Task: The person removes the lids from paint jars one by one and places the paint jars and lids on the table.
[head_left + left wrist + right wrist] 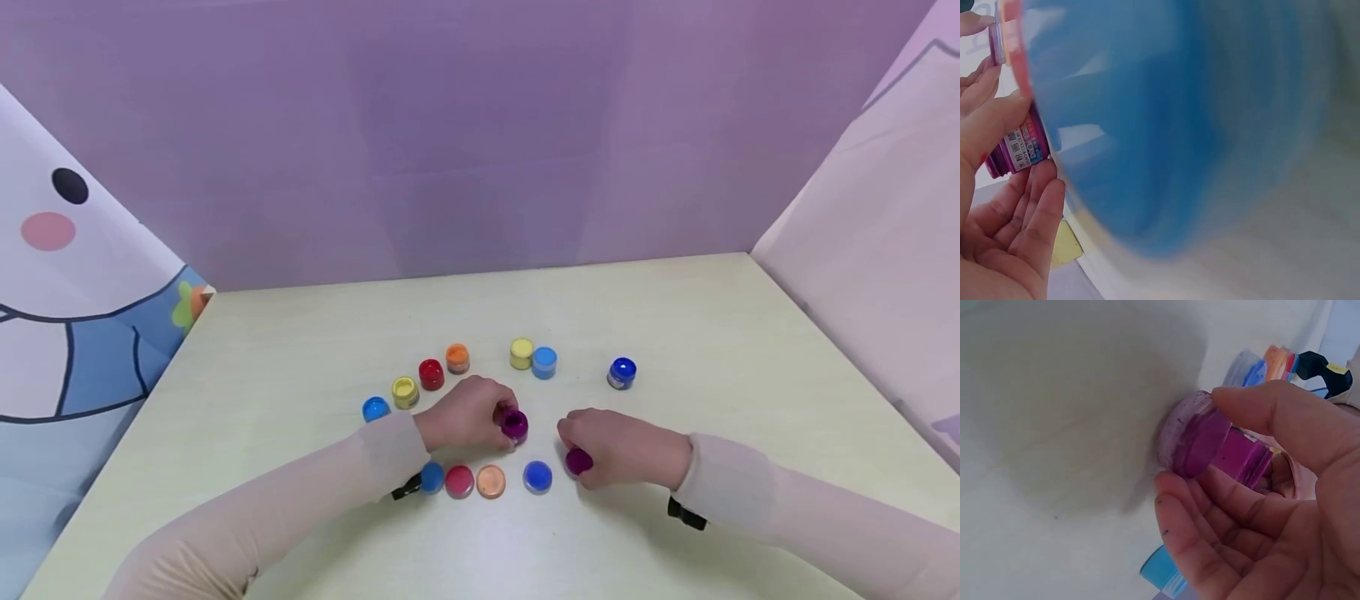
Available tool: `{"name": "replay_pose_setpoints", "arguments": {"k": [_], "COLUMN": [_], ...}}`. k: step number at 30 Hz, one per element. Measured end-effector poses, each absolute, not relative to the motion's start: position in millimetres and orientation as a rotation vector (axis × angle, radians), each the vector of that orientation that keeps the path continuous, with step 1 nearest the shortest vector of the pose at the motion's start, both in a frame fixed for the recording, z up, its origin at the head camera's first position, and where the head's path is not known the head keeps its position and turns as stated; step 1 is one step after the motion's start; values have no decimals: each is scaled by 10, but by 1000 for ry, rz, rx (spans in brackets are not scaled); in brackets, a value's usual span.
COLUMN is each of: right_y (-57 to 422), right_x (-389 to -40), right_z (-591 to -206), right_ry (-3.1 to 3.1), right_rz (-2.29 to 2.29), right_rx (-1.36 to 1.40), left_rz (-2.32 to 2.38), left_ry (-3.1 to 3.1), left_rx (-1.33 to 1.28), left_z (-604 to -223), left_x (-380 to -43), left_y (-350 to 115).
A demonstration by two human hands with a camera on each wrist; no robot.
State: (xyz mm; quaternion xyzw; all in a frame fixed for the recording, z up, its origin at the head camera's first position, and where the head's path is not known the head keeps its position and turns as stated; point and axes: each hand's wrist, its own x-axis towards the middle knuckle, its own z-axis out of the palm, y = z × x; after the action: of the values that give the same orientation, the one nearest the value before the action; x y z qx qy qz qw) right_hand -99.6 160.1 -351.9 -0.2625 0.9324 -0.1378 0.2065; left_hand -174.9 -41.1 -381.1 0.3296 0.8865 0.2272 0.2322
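Between thumb and fingers, my left hand (pixel 468 412) pinches a small purple paint pot (pixel 514 426), its dark mouth uncovered in the head view. The left wrist view shows the printed label on this paint pot (pixel 1022 140). My right hand (pixel 622 446) holds a round purple lid (pixel 578 462) by its edge, close over the table. In the right wrist view the lid (pixel 1194 434) is tilted, thumb on one side and fingertips on the other. The lid and the pot are apart in the head view.
Loose lids lie in a row nearer me: blue (pixel 432 477), red (pixel 459 481), orange (pixel 491 481) and another blue (pixel 537 477). Beyond my hands stand several paint pots, among them red (pixel 431 374), orange (pixel 457 358), light blue (pixel 544 362) and dark blue (pixel 622 372).
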Motion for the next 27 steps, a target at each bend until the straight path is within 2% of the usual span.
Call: {"name": "replay_pose_setpoints", "arguments": {"k": [16, 27], "right_y": [1488, 1273], "right_x": [-1084, -1315], "right_z": [-3498, -3532], "right_ry": [2607, 2711], "right_rz": [-369, -519], "right_rx": [-667, -776], "left_rz": [673, 578], "left_ry": [2418, 2420], "left_rx": [946, 996], "left_z": [-3852, -3762], "left_x": [-1773, -1829], "left_y": [-450, -567]}}
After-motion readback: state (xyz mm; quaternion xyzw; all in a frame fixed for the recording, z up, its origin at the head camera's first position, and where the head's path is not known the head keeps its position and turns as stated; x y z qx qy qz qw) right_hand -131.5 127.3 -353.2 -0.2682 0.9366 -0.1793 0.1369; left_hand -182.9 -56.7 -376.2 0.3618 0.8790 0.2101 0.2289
